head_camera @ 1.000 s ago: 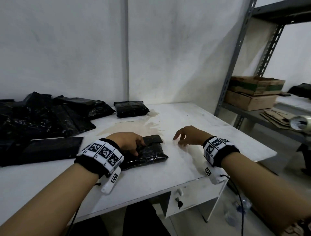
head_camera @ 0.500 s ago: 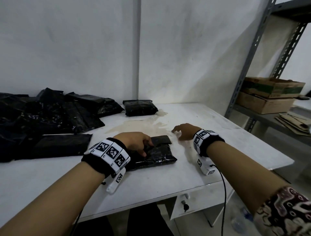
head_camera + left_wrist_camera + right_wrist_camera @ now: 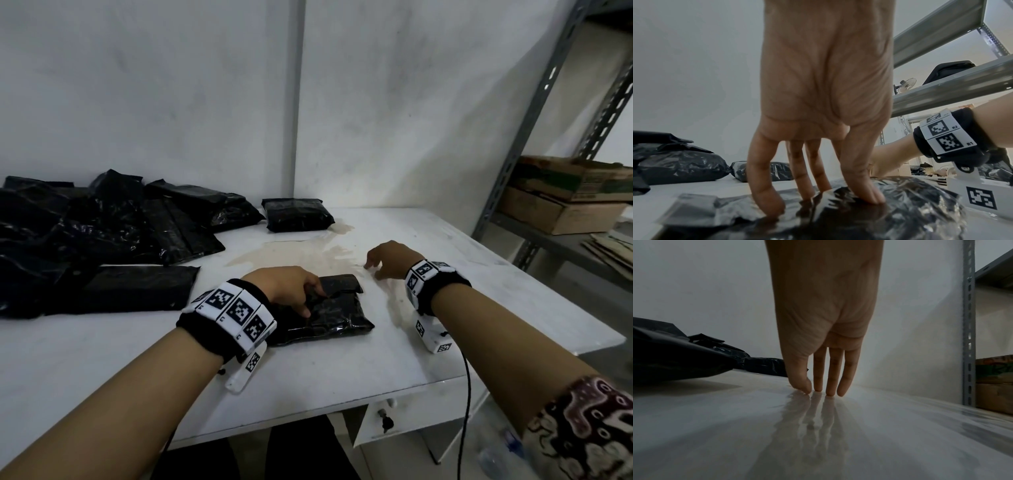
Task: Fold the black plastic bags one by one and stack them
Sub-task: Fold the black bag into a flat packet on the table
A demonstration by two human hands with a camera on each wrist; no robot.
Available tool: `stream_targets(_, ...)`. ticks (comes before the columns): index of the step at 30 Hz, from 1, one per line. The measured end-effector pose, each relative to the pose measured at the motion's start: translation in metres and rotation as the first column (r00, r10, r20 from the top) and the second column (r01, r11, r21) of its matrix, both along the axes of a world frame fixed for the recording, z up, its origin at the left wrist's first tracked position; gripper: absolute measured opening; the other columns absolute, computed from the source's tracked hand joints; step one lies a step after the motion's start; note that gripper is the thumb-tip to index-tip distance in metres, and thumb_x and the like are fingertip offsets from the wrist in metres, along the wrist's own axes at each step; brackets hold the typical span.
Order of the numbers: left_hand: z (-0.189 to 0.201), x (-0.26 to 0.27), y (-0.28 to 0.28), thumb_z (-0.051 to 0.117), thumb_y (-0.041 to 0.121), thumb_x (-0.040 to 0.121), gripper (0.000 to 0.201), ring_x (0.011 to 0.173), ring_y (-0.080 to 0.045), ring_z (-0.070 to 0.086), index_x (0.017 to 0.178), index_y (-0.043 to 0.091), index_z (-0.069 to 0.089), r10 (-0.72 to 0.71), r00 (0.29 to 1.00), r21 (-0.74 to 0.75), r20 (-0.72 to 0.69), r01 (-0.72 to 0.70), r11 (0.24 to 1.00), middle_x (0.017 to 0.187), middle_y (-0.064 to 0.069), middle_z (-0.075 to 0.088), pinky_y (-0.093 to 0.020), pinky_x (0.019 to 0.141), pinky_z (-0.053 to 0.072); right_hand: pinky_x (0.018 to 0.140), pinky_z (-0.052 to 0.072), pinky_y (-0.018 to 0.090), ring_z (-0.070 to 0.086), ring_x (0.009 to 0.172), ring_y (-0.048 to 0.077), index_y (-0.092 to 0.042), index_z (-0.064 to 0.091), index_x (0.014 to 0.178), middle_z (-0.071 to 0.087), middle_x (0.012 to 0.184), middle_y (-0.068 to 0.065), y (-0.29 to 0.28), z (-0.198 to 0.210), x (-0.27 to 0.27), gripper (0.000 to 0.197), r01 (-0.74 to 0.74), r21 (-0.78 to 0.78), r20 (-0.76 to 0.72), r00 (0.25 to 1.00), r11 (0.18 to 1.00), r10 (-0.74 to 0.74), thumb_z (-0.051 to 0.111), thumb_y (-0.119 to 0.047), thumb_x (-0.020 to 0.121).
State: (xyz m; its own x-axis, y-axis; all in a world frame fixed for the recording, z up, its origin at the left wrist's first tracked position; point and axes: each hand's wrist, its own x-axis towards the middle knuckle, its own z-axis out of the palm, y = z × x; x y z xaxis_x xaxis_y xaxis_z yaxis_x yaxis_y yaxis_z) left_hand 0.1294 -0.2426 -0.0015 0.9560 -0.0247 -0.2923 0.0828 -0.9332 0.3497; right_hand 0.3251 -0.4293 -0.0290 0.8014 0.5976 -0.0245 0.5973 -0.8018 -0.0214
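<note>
A folded black plastic bag (image 3: 329, 315) lies on the white table (image 3: 445, 308) near its front edge. My left hand (image 3: 291, 287) presses down on it with straight, spread fingers (image 3: 865, 183); the bag (image 3: 890, 211) dimples under the tips. My right hand (image 3: 387, 258) is empty, just right of the bag, its fingertips (image 3: 828, 389) touching the bare tabletop. Another folded bag (image 3: 298, 214) lies at the back by the wall. A loose pile of unfolded black bags (image 3: 102, 233) covers the left side, with one flat bag (image 3: 137, 287) at its front.
A grey metal shelf rack (image 3: 534, 113) stands to the right of the table, with cardboard boxes (image 3: 565, 195) on it. A pale brown stain (image 3: 294, 253) marks the tabletop's middle. A drawer with a key (image 3: 385, 423) hangs under the front edge.
My right hand has slid a little farther back and rightwards from the bag, fingertips still on the table. The left hand stays pressed on the folded bag. The head view shifted slightly.
</note>
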Motion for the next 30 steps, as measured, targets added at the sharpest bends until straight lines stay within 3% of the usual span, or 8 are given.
stream_targets(4,0.000,0.001,-0.001,0.072,0.015,0.082,0.052,0.114,-0.021,0.050,0.129,0.029,0.055,-0.007,1.000,0.009,0.004,0.007,1.000,0.126,0.001,0.053,-0.034,0.098,0.042,0.089,0.042,0.029,0.055,0.112,0.023,-0.018,0.068,0.108,0.061,0.119,0.004,0.000,0.000,0.001,0.028,-0.026,-0.005,0.009,1.000,1.000,0.026,0.070,-0.010,0.082)
stream_targets(9,-0.001,0.002,0.000,0.073,0.016,0.082,0.052,0.112,-0.021,0.051,0.129,0.029,0.056,-0.005,1.000,0.004,0.006,0.005,1.000,0.123,0.001,0.053,-0.033,0.098,0.042,0.090,0.046,0.026,0.061,0.107,0.020,-0.021,0.067,0.119,0.064,0.120,0.001,0.000,0.000,0.002,0.042,-0.021,0.049,-0.046,0.999,0.999,0.023,0.071,-0.006,0.080)
stream_targets(13,-0.001,0.003,0.001,0.073,0.015,0.082,0.052,0.113,-0.021,0.051,0.128,0.029,0.056,-0.006,1.000,-0.007,0.000,0.006,1.000,0.117,0.003,0.051,-0.033,0.098,0.042,0.085,0.048,0.026,0.063,0.103,0.022,-0.017,0.075,0.105,0.068,0.113,0.005,0.003,0.001,0.005,0.029,0.006,0.062,-0.011,1.000,0.998,-0.005,0.070,-0.006,0.079)
stream_targets(18,-0.002,0.003,0.001,0.073,0.015,0.082,0.052,0.106,-0.018,0.049,0.128,0.029,0.056,-0.006,1.000,-0.019,0.006,0.007,1.000,0.108,0.006,0.047,-0.035,0.099,0.042,0.083,0.054,0.037,0.065,0.093,0.027,-0.009,0.076,0.087,0.072,0.097,0.007,0.008,0.003,0.006,0.013,-0.021,0.053,0.013,1.000,0.998,0.020,0.070,-0.006,0.076)
stream_targets(20,-0.002,0.003,0.001,0.073,0.015,0.081,0.052,0.109,-0.020,0.050,0.129,0.029,0.056,-0.010,1.000,-0.013,0.005,0.010,1.000,0.110,0.004,0.048,-0.036,0.100,0.042,0.082,0.054,0.034,0.066,0.093,0.025,-0.011,0.074,0.087,0.072,0.096,0.005,0.007,0.004,0.007,0.014,-0.039,0.048,0.016,0.999,0.998,0.039,0.070,-0.005,0.075)
stream_targets(22,-0.002,0.003,0.001,0.073,0.015,0.082,0.052,0.113,-0.021,0.050,0.129,0.029,0.056,-0.010,1.000,-0.004,0.005,0.010,1.000,0.109,0.005,0.046,-0.037,0.101,0.042,0.082,0.049,0.025,0.066,0.097,0.020,-0.015,0.073,0.098,0.072,0.101,0.001,0.004,0.003,0.009,0.024,-0.044,0.068,-0.017,0.999,0.997,0.045,0.070,-0.004,0.078)
stream_targets(24,-0.002,0.004,0.001,0.073,0.016,0.081,0.052,0.114,-0.021,0.050,0.129,0.029,0.056,-0.011,1.000,-0.004,0.005,0.011,1.000,0.108,0.005,0.045,-0.038,0.101,0.042,0.083,0.047,0.024,0.064,0.100,0.019,-0.017,0.074,0.106,0.071,0.107,0.001,0.001,0.003,0.010,0.029,-0.034,0.066,-0.018,0.999,0.997,0.035,0.072,-0.005,0.080)
stream_targets(30,-0.002,0.004,0.002,0.075,0.015,0.080,0.052,0.113,-0.022,0.051,0.127,0.030,0.057,-0.002,1.000,-0.012,-0.002,0.002,1.000,0.107,0.006,0.047,-0.040,0.101,0.042,0.082,0.055,0.033,0.068,0.088,0.023,-0.014,0.077,0.086,0.074,0.093,0.004,0.008,0.004,0.010,0.009,-0.024,0.081,0.009,1.000,0.996,0.024,0.072,-0.010,0.080)
